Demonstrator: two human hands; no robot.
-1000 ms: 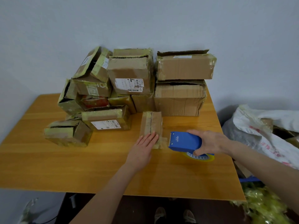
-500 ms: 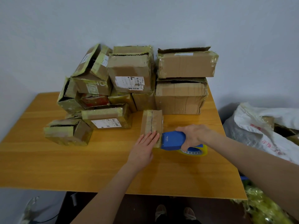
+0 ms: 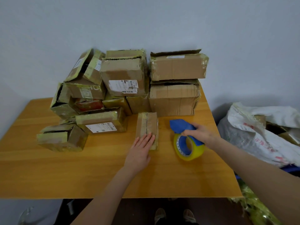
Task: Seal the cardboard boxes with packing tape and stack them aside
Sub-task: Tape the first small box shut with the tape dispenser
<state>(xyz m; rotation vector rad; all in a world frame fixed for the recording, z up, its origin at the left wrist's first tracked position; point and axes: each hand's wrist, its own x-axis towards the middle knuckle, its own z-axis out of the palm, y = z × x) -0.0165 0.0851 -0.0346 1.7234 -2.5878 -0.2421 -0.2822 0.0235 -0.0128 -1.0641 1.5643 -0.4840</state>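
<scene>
A small flat cardboard box (image 3: 147,124) lies on the wooden table (image 3: 48,172), with tape along its top seam. My left hand (image 3: 140,151) presses flat on its near end, fingers straight. To the right of the box, my right hand (image 3: 197,132) grips a blue tape dispenser (image 3: 181,125) holding a yellow roll of packing tape (image 3: 189,147). The dispenser is lifted off the box and tilted.
Several taped cardboard boxes (image 3: 125,78) are piled against the wall at the back of the table, two larger ones (image 3: 175,96) stacked at the right. A white sack (image 3: 263,132) with cardboard sits beside the table's right edge. My feet (image 3: 173,216) show below the front edge.
My right hand has pulled the dispenser off the box's near end, moved it right and tilted it up so the roll shows. My left hand stays on the box.
</scene>
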